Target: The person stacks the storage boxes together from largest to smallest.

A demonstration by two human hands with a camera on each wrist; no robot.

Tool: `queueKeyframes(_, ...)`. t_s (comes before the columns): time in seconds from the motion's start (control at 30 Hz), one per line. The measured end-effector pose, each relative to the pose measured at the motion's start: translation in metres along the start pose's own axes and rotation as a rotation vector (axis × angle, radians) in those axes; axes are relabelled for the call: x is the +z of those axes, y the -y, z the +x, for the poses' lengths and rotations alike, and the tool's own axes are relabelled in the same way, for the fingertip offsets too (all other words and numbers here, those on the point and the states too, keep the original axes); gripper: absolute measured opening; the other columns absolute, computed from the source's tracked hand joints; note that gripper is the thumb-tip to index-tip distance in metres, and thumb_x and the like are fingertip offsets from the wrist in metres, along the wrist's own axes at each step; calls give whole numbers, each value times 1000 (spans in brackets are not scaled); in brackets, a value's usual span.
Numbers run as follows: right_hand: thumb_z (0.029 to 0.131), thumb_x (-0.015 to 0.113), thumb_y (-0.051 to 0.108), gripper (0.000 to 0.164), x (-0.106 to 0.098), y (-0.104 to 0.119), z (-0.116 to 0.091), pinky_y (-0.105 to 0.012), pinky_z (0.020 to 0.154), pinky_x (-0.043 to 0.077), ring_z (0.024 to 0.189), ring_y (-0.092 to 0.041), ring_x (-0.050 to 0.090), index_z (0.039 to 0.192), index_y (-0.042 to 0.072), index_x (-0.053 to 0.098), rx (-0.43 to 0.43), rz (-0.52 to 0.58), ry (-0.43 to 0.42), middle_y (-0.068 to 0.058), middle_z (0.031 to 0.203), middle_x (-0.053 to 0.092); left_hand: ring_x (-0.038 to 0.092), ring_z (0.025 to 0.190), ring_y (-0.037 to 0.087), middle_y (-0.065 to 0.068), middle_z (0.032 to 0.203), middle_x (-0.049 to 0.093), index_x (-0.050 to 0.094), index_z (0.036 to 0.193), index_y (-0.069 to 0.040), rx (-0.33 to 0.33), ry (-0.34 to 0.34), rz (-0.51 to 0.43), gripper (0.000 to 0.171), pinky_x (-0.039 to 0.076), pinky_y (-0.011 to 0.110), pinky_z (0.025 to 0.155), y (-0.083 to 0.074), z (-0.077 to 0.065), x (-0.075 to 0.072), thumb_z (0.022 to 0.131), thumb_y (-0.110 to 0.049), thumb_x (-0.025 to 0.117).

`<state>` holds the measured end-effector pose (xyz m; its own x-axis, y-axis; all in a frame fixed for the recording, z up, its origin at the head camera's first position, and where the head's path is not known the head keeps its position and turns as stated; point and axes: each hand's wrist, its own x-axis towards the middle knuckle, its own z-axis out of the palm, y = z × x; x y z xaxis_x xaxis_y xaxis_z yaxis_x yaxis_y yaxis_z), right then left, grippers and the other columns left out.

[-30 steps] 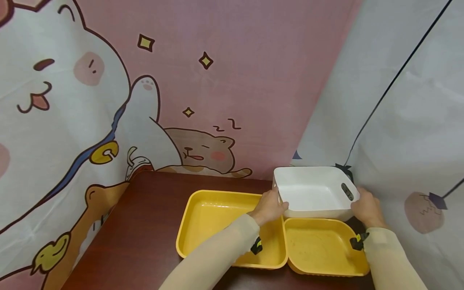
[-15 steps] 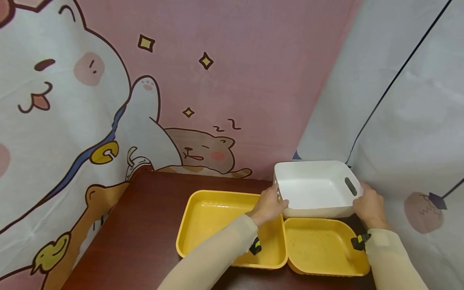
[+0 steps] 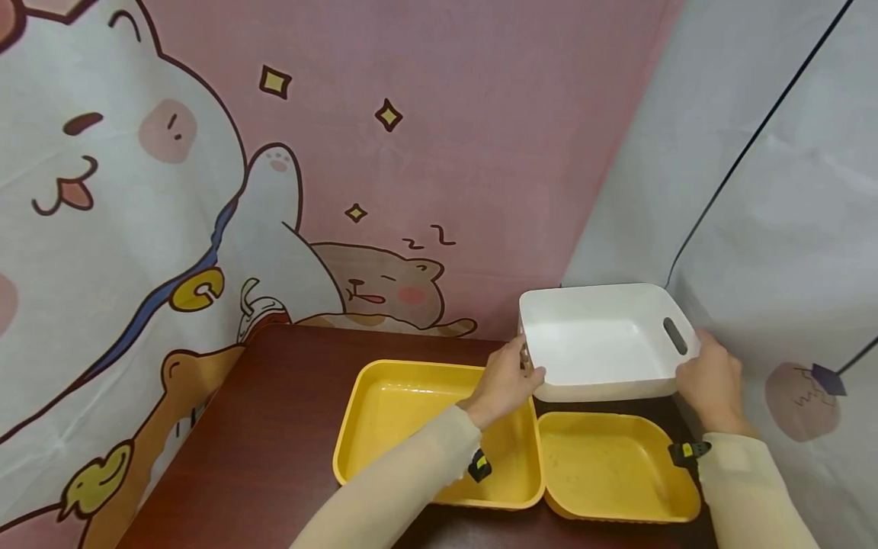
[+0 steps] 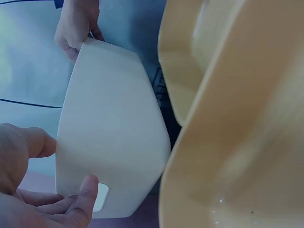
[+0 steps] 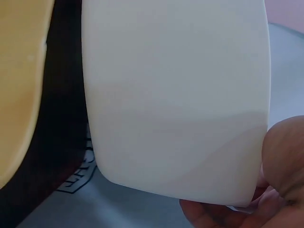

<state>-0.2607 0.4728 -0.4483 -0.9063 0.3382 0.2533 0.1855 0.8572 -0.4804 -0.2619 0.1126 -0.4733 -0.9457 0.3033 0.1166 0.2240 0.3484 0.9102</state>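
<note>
Between my two hands is a white plastic storage bin [image 3: 604, 335] with an oval handle hole in each end, its inside facing up. My left hand [image 3: 502, 385] grips its left end. In the left wrist view the thumb [image 4: 40, 143] lies at the rim and the fingers [image 4: 85, 197] are by the handle hole. My right hand [image 3: 713, 385] holds the right end near the front corner, below the other hole. In the right wrist view its fingers [image 5: 204, 216] curl under that end. The bin's right end sits a little higher than its left.
A large yellow tray [image 3: 353, 427] lies under my left forearm on the dark red-brown table [image 3: 274, 427]. Beside it, in front of the bin, stands a smaller yellow tray [image 3: 613, 465]. Printed cloth walls [image 3: 480, 152] rise close behind and to the right.
The bin has moved back and to the right, its right end rising. A dark gap now shows between it and the smaller yellow tray. Both hands have kept their grip.
</note>
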Motion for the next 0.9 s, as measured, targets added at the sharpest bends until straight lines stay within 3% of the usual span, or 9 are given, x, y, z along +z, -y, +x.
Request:
queueKeyframes(0.17, 95, 44, -3, 77, -8, 10, -4, -86, 120, 42, 138, -80, 51, 170, -18, 37, -13, -5, -7, -56, 156, 49, 70, 94, 6, 10, 124, 72, 57, 164, -7, 13, -17, -2, 58, 61, 17, 79, -7, -4, -11, 112, -22, 78)
queueKeyframes(0.37, 98, 42, -3, 78, -13, 25, -14, -87, 125, 40, 146, -79, 48, 175, -15, 31, -13, 10, 10, -53, 163, 45, 71, 93, 8, 9, 118, 69, 58, 163, -8, 37, -30, 5, 55, 61, 18, 76, -13, -9, -26, 113, -21, 77)
queueKeyframes(0.67, 100, 41, -3, 72, -8, 46, -30, -87, 121, 43, 138, -77, 53, 171, -18, 38, -74, 28, -5, -52, 161, 50, 72, 97, 16, 17, 126, 71, 56, 166, -4, 63, -49, 19, 58, 64, 20, 79, -11, -22, -49, 113, -19, 75)
queueKeyframes(0.9, 104, 40, -5, 70, -2, 61, -44, -88, 120, 45, 140, -74, 56, 173, -17, 35, -100, 63, 27, -52, 163, 50, 80, 110, 22, 16, 131, 77, 56, 168, -6, 99, -58, 28, 58, 70, 26, 93, -4, -32, -70, 113, -17, 73)
